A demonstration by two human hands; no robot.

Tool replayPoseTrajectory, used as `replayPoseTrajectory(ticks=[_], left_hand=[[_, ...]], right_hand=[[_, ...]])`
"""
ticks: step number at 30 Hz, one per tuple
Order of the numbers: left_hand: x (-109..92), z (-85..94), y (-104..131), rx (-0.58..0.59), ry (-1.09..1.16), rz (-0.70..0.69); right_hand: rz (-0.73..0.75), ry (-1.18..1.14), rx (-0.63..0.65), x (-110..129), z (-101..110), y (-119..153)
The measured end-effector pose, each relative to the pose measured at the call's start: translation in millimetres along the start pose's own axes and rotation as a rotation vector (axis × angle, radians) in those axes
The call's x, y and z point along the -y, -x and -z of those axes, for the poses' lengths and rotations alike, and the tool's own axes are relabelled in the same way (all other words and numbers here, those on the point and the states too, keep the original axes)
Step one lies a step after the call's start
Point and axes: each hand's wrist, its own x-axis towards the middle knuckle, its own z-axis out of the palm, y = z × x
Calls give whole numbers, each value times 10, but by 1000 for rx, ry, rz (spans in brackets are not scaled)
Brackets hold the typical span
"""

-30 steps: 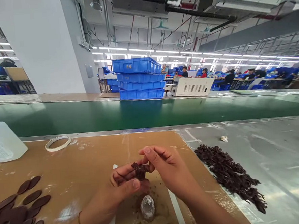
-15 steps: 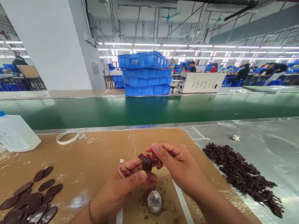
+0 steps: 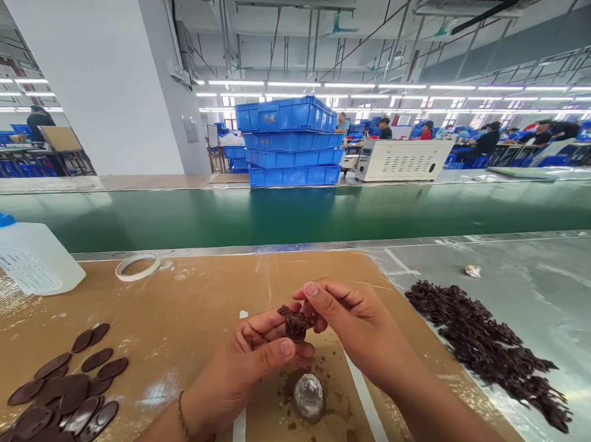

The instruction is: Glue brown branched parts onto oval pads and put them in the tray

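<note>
A small dark brown piece with an uneven shape (image 3: pixel 295 326) is held between the thumb and fingers of my left hand (image 3: pixel 253 353). My right hand (image 3: pixel 335 308) pinches at the right side of the same piece, its fingertips partly hidden behind it. Below both hands, a small clear container (image 3: pixel 308 397) stands on the brown tabletop (image 3: pixel 182 334), with dark wet spots around it. Two pale tape strips run on either side of the container. A pile of flat dark brown ovals (image 3: pixel 61 409) lies at the left.
A long heap of small dark pieces (image 3: pixel 483 343) lies on the grey surface at right. A bottle with a blue cap (image 3: pixel 32 257) and a tape roll (image 3: pixel 137 266) sit at the left. Beyond the green belt (image 3: pixel 295 214) are stacked blue crates (image 3: pixel 293 141) and people.
The whole view has shifted slightly, so things appear a little further right. Both hands keep hold of the dark piece, with little change in their pose.
</note>
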Motion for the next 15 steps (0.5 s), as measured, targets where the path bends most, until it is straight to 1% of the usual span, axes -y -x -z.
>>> replayPoseTrajectory(ticks=[3,8,10,13,15], left_hand=[[7,-3,-7,16,16,2],[-14,14,0,5,5,-6],[-6,14,0,-12,-3,-9],[54,-24,-27,-47,0,-19],[87,-38,-64,-54,18,-5]], right_hand=[[8,-14,14,-6,11,-5],[10,0,16,6,19,7],[4,59,37,14,11,18],[4,233,74,-4,10,29],[25,305,51,-46,45,21]])
